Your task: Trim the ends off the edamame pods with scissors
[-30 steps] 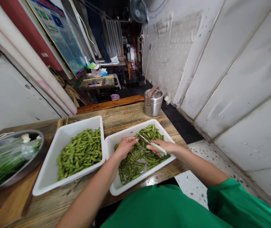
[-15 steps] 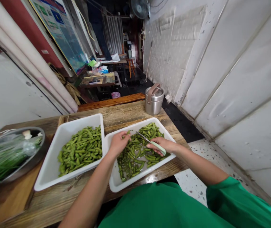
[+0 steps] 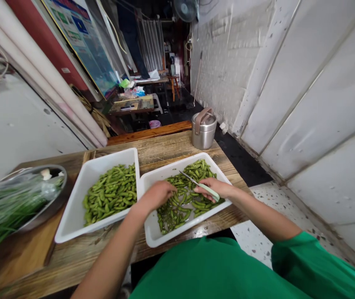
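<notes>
My right hand is wrapped round the pale green handles of a pair of scissors, whose blades point to the far left over the right white tray. Green edamame pods lie in this tray with some water and small trimmings. My left hand hangs over the tray's left side, its fingers curled together and angled down at the pods; what they hold, if anything, is hidden. To the left, a second white tray contains a heap of edamame pods.
A metal bowl with bagged green stalks sits on a wooden board at the left. A lidded steel pot stands at the table's far right corner. A bench runs behind the wooden table.
My left hand has lowered slightly toward the pods, and the green pod seen at its fingertips no longer shows there. My right hand keeps the scissors in nearly the same place.
</notes>
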The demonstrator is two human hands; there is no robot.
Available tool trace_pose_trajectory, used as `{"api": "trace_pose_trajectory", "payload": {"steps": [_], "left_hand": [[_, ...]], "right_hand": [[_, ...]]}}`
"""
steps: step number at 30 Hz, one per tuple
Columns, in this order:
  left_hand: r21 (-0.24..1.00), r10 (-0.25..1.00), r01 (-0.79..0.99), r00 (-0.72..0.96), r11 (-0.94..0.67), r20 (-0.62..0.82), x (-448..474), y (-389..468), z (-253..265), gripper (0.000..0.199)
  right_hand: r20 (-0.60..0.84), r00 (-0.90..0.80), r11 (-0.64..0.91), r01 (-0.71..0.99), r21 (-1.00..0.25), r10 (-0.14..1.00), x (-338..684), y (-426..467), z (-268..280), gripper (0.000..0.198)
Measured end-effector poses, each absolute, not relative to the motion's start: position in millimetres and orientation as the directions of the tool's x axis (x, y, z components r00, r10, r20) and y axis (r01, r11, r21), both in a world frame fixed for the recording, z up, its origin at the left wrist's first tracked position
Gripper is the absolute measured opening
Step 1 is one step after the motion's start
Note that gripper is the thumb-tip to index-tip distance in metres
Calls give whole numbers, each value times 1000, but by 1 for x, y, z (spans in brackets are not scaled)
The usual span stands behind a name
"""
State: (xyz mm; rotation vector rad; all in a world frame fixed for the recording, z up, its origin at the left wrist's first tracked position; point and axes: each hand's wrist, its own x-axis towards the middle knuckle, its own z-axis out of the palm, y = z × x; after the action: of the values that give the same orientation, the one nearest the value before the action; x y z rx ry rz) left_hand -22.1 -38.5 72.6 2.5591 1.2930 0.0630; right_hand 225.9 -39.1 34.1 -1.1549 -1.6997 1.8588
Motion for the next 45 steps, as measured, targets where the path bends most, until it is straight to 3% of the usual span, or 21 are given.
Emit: {"api": "trace_pose_trajectory", "payload": {"steps": [3, 5, 8, 11, 14, 16, 22, 37, 45], "left_hand": [[145, 756, 789, 614, -598, -226, 2, -35, 52, 25], [154, 755, 792, 610, -590, -240, 3, -33, 44, 24], [361, 759, 745, 637, -561, -136, -3, -31, 39, 17], [651, 875, 671, 484, -355, -21, -3, -30, 34, 13], [884, 960, 465, 263, -34, -101, 1, -28, 29, 20], [947, 965, 301, 194, 114, -177, 2, -27, 28, 31], [967, 960, 133, 152, 217, -236, -1, -26, 33, 40], [964, 955, 189, 194, 187, -223, -2, -27, 28, 33], [975, 972, 81, 96, 207, -214, -2, -25, 29, 33]], "right_hand": [[-326, -590, -205, 264, -942, 739, 225, -39, 33, 38], [-327, -586, -200, 272, -941, 741, 225, -39, 33, 38], [-323, -583, -189, 280, -941, 745, 225, -39, 34, 40], [-328, -578, -184, 294, -938, 747, 224, -39, 34, 41], [-331, -599, -171, 309, -936, 729, 223, -40, 38, 41], [-327, -612, -162, 310, -937, 720, 222, -42, 41, 41], [-330, -611, -145, 333, -932, 719, 221, -44, 47, 42], [-368, -603, -189, 340, -921, 707, 223, -45, 43, 41], [-351, -570, -184, 330, -926, 743, 222, -41, 38, 41]]}}
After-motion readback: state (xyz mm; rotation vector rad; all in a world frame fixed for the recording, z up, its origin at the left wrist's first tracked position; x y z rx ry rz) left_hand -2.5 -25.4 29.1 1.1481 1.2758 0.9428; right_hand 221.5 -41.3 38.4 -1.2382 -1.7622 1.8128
